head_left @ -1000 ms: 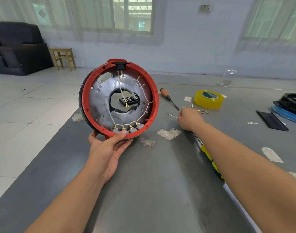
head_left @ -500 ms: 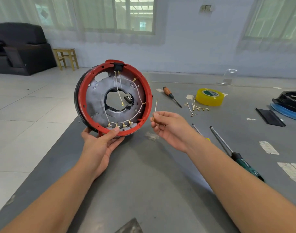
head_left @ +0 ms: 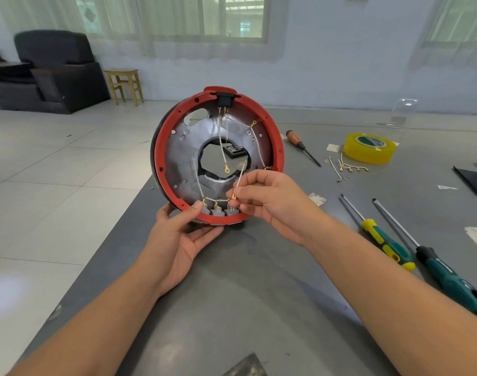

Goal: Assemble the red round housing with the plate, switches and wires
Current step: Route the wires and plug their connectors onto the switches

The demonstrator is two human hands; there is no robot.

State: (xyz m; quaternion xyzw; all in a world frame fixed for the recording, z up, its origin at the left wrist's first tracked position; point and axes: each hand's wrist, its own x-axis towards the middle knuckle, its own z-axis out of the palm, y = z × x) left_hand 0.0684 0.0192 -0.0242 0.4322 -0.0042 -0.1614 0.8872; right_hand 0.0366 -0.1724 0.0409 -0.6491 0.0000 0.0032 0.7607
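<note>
The red round housing [head_left: 278,147] stands on edge at the table's left side, open face toward me. Inside it sits the grey metal plate [head_left: 183,161] with a central hole, white wires and a row of grey switches [head_left: 221,211] along the bottom rim. My left hand [head_left: 177,237] grips the housing's lower rim, thumb on the inside by the switches. My right hand [head_left: 264,196] pinches a short white wire [head_left: 240,176] with a brass terminal, its lower end just above the right switch.
On the grey table [head_left: 232,308] to the right lie a yellow tape roll [head_left: 369,147], a small orange-handled screwdriver [head_left: 302,146], loose wires with brass terminals [head_left: 351,166], and two long screwdrivers [head_left: 381,237] [head_left: 432,264]. Table edge and tiled floor are on the left.
My right hand picked a short wire from the table and brought it left into the housing, down to the switches. The left hand kept hold of the housing.
</note>
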